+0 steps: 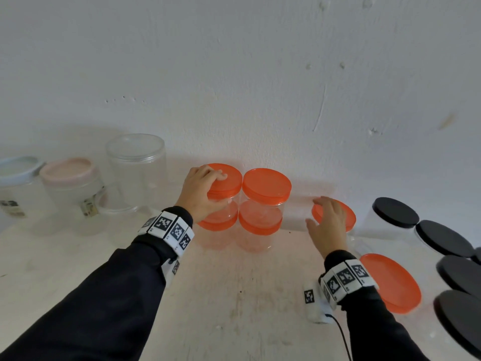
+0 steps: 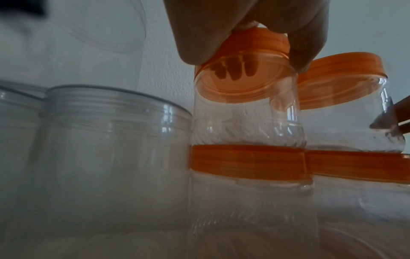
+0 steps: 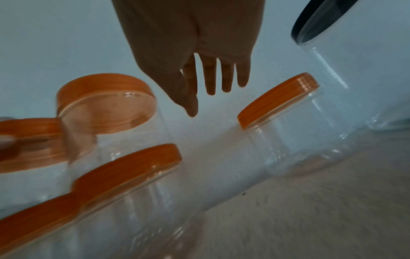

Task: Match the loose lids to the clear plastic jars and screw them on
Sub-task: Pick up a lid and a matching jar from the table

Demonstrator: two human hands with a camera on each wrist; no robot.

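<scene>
Nearby, along the counter's (image 1: 234, 295) back edge, two stacks of orange-lidded jars stand touching side by side, each one clear jar upon another. The left hand (image 1: 200, 194) sits on the left stack's top lid (image 1: 231, 178), fingers curled over its rim and gripping it; from the left wrist view the fingertips show as dark shapes through that lid (image 2: 255, 45). The right stack's top lid (image 1: 266, 185) is untouched. To the right, a single jar with an orange lid (image 1: 348, 217) stands at the back, and the right hand (image 1: 329, 225) hovers over it with fingers spread and straight, holding nothing. Closer to the front, by the right wrist, another orange lid (image 1: 393, 282) covers a jar. Black-lidded jars (image 1: 395, 212) crowd the right edge. At the left edge stand a tall clear jar (image 1: 136, 173) with a clear lid, a pink-lidded mug (image 1: 73, 188) and a blue-lidded container (image 1: 15, 178). All the clear jars look empty.
</scene>
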